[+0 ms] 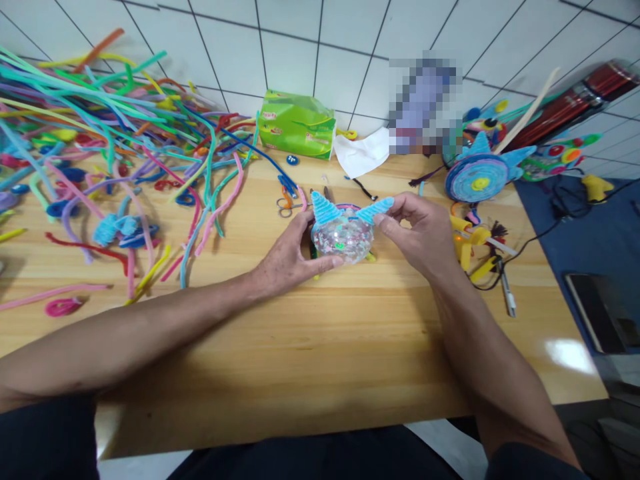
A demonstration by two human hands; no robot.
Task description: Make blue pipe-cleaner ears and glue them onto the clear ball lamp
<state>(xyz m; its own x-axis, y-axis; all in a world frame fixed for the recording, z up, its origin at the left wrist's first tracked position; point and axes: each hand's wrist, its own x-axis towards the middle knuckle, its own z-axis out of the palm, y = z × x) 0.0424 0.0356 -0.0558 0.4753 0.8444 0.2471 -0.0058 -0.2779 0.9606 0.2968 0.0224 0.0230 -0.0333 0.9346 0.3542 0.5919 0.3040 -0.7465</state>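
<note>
A clear rounded ornament (345, 240) with glittery flecks inside is held above the middle of the table. Two light-blue pipe-cleaner ears (325, 208) stick up from its top, one at each side. My left hand (295, 253) grips the ornament's left side, thumb along its lower front and fingers behind. My right hand (417, 230) pinches the right-hand ear between thumb and fingers. The back of the ornament is hidden; bits of pink and purple show along its top edge. Orange-handled scissors (285, 203) lie just beyond my left hand.
A large tangle of coloured pipe cleaners (100, 113) covers the table's left side. Against the tiled wall stands a green tissue pack (297, 125). At right are a blue coiled disc with ears (477, 180), a red flask (575, 100), a glue gun (595, 189) with a cable, and a pen (507, 293).
</note>
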